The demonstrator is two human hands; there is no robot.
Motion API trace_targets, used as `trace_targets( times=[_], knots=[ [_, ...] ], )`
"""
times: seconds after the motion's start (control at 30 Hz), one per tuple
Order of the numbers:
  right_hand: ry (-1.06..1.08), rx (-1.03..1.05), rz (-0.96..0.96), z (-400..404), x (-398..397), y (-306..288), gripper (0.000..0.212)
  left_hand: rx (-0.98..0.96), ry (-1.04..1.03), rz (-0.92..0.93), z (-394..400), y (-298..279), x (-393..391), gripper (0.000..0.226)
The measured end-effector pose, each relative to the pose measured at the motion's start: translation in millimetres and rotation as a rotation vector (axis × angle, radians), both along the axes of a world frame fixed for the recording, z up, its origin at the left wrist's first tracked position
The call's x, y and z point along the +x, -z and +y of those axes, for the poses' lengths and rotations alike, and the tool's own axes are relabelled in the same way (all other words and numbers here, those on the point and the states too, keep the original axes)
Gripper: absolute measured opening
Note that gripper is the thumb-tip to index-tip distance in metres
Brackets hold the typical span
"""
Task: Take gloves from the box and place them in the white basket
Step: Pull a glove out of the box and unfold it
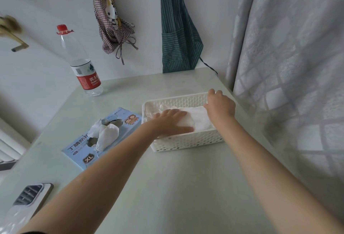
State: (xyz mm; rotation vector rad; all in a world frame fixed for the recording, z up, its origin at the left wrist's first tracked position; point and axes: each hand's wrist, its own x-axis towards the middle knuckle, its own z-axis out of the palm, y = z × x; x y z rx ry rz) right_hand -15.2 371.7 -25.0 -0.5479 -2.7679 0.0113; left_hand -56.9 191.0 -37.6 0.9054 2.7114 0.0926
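The person stands at a pale tabletop [176, 187] and reaches forward with both bare arms. The left hand [172, 122] lies flat, fingers straight and a little spread, and presses down on the white gloves [200, 117] that lie piled inside the white basket [188, 140]. The right hand [219, 104] is at the far right corner of the basket; its fingers are curled over the rim there, but I cannot see well if they also pinch the edge of the gloves. The basket is on the tabletop, towards the right side, near a grey curtain [290, 66].

Just to the left of the basket, almost touching its corner, lies the blue box [104, 137], flat, with "XL" printed on it. One glove [106, 135] sticks out of the torn opening on top.

Further back on the left a clear bottle [81, 66] with a red cap and red label stands upright. At the near left edge lies a phone [31, 198]. On the wall behind hang a checked apron [109, 19] and a green striped apron [176, 29].
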Motion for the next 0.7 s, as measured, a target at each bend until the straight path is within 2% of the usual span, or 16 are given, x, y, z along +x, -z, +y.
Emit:
trace_targets(
  times=[0.1,0.2,0.27,0.37,0.47,0.57,0.7],
  knots=[
    [-0.007,0.020,0.060,-5,2,-6,0.021,0.194,-0.053,0.023,-3,-8,0,0.075],
    [-0.061,-0.020,0.150,-20,1,-22,0.014,0.551,-0.117,0.180,-20,-29,-3,0.041],
    [-0.175,-0.093,0.200,-44,-3,-31,0.011,0.685,-0.200,0.270,-45,-42,-3,0.021],
    [-0.365,-0.259,0.241,-83,-6,-37,0.018,0.653,-0.396,0.245,-77,-55,-6,0.025],
    [-0.491,-0.399,0.191,-136,-10,-40,0.021,0.573,-0.549,0.203,-125,-61,-7,0.024],
    [-0.589,-0.483,0.088,-178,-14,-36,0.019,0.493,-0.602,0.172,-164,-61,-3,0.018],
    [-0.694,-0.506,-0.142,-223,-16,-30,0.020,0.365,-0.599,0.093,-207,-54,1,0.022]
  ],
)
